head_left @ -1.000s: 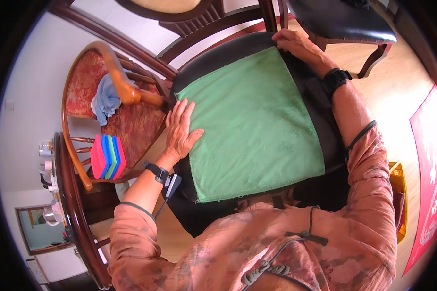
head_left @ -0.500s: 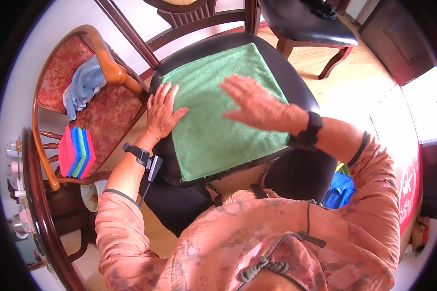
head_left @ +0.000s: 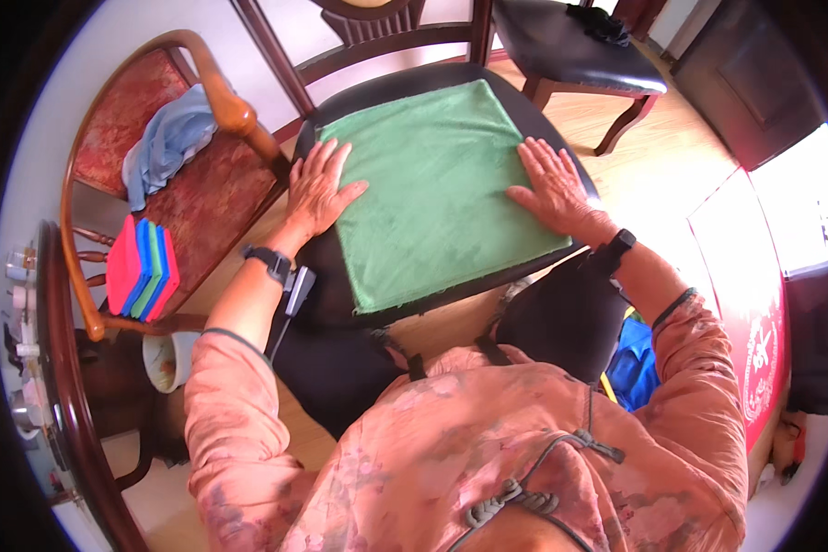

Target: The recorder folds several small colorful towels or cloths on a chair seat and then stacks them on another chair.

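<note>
A square green cloth [head_left: 437,202] lies spread flat on the black seat of a wooden chair [head_left: 391,90] in front of me. My left hand [head_left: 320,189] rests at the cloth's left edge, fingers stretched out and pointing away from me, thumb over the fabric. At the right edge lies my right hand [head_left: 554,189], palm down with its fingers extended and its thumb on the cloth. Neither hand grips anything. Faint creases show across the cloth's surface.
To the left, a wooden armchair [head_left: 216,221] with red upholstery holds a crumpled light-blue cloth [head_left: 170,138] and a stack of folded coloured cloths [head_left: 145,269]. Another black-seated chair [head_left: 584,51] stands at the far right. A blue bag [head_left: 637,363] sits beside my right leg.
My right hand has come down from above the cloth's middle and moved right to its edge. My left hand stays at the left edge. The cloth looks smoother.
</note>
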Demonstrator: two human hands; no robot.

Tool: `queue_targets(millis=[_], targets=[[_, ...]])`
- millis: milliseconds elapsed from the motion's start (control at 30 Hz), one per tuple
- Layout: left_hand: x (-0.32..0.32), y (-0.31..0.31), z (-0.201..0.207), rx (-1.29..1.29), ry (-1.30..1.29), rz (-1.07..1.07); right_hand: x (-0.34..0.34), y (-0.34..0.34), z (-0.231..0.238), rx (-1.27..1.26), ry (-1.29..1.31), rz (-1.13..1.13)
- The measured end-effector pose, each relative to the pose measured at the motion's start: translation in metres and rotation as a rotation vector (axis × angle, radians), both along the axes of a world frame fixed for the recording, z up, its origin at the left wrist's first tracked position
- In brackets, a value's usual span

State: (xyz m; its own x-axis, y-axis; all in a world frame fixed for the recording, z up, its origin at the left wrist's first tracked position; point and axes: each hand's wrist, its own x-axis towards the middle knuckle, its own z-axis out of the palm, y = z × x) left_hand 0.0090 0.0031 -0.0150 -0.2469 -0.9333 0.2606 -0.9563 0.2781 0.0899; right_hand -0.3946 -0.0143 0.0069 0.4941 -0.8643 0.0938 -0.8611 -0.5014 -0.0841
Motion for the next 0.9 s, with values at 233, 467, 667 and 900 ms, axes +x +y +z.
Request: queue_targets(millis=[233, 467, 667, 900], targets=[[-0.011, 0.006, 0.026, 0.134, -0.093, 0.064, -0.017, -0.011, -0.016, -0.164, -0.056, 0.048], [-0.042, 0.065, 0.038, 0.070, 0.045, 0.012, -0.016, -0.013, -0.021, -0.095, -0.104, 0.050], [-0.077, 0.095, 0.047, -0.017, -0.020, -0.068, 0.042, 0.023, 0.012, -0.455, -0.278, 0.222], [-0.092, 0.092, 0.020, -0.009, -0.088, -0.181, 0.115, 0.067, -0.007, -0.084, -0.253, 0.270]])
